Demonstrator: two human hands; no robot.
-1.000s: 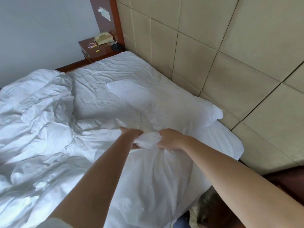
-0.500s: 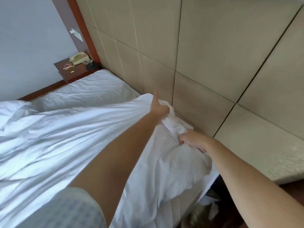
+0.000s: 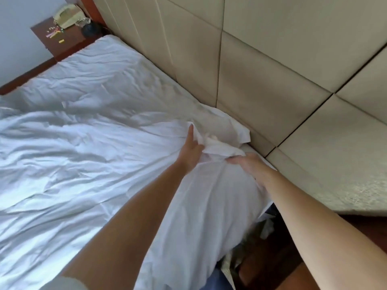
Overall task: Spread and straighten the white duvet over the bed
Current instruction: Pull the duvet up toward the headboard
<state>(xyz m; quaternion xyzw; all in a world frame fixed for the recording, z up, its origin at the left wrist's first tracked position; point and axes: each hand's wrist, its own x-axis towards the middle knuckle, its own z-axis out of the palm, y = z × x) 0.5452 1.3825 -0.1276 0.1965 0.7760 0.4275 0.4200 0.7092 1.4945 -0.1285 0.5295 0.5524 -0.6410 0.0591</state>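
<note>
Head view: both hands, left point(image 3: 191, 150) and right point(image 3: 248, 164), clutch the duvet point(image 3: 88, 164) corner, now pulled up to the headboard point(image 3: 261, 84); smoothing remains.

A padded headboard wall point(image 3: 261, 59) of large beige panels, split by dark seams, runs along the right side of the room. At upper left a plain pale wall point(image 3: 18, 21) meets a reddish-brown wooden trim point(image 3: 29, 75). A dark wooden nightstand point(image 3: 60, 41) stands in that corner, carrying a cream telephone point(image 3: 68, 16), a dark round object point(image 3: 89, 30) and small coloured bits. Reddish-brown wooden floor point(image 3: 293, 266) shows at lower right. Soft daylight falls from the left.
</note>
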